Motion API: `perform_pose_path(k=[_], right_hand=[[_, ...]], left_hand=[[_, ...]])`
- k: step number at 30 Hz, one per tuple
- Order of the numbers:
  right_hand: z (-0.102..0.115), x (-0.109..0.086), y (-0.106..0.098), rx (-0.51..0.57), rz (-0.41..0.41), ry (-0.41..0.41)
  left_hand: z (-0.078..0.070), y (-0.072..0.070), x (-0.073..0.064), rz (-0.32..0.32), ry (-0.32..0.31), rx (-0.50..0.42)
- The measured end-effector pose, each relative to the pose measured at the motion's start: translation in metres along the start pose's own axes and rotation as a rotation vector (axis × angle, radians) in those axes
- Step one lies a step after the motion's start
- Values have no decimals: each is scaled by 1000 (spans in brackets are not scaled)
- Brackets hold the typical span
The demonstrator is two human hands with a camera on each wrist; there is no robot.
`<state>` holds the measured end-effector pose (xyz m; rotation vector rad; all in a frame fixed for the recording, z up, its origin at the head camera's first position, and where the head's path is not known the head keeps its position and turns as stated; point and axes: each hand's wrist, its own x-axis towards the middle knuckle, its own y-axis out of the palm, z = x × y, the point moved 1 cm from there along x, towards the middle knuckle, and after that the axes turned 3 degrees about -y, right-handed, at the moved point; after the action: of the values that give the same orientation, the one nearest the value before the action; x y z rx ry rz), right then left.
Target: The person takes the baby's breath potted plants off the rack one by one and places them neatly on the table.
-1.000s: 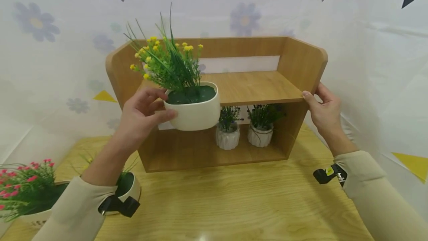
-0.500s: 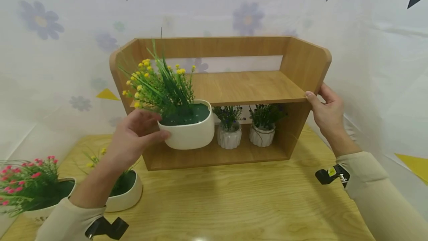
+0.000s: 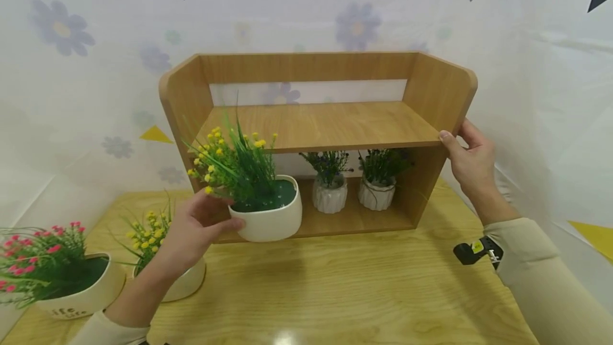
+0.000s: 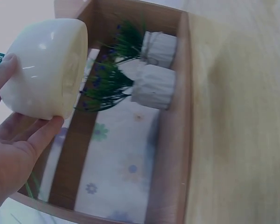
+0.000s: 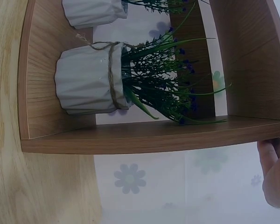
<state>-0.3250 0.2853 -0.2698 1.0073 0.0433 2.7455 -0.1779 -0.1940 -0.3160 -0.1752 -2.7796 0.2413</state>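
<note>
My left hand [image 3: 193,236] grips the left end of a white oval flower pot [image 3: 270,223] with yellow flowers and long grass. Thumb on the front, fingers behind, it holds the pot in front of the wooden shelf's lower opening. In the left wrist view the pot [image 4: 46,70] shows its bare base, above the shelf's floor. My right hand [image 3: 471,164] grips the right side panel of the wooden shelf [image 3: 335,121], thumb at the front edge by the middle board. Two small white ribbed pots [image 3: 330,194] with purple-flowered plants stand in the lower compartment, one tied with twine [image 5: 113,74].
On the table's left side stand a pot with pink flowers [image 3: 81,302], lettered on its front, and another white pot with yellow flowers [image 3: 189,281], partly behind my left forearm. The wooden table [image 3: 335,292] reaches forward of the shelf. A flower-patterned cloth [image 3: 115,79] hangs behind.
My left hand has lowered the yellow-flowered pot from the height of the middle board to the lower opening. The right hand keeps its grip on the side panel.
</note>
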Motion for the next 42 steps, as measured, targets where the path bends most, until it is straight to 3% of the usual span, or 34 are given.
perform_pose_path(k=[7, 13, 24, 32, 36, 42], right_hand=[[-2, 1, 0, 11, 3, -7], [-2, 2, 0, 29, -3, -13], [-3, 2, 0, -51, -18, -26], [-3, 1, -1, -41, -8, -20], [-2, 1, -1, -62, 6, -13], [-1, 2, -1, -102, 11, -15]], left_hand=[[20, 9, -13, 24, -45, -79], [29, 18, -20, -15, -83, -52], [52, 25, -29, -55, -190, -59], [72, 26, -38, -3, -277, -25], [79, 26, -41, -8, -313, -10], [90, 27, -46, 25, -290, -23]])
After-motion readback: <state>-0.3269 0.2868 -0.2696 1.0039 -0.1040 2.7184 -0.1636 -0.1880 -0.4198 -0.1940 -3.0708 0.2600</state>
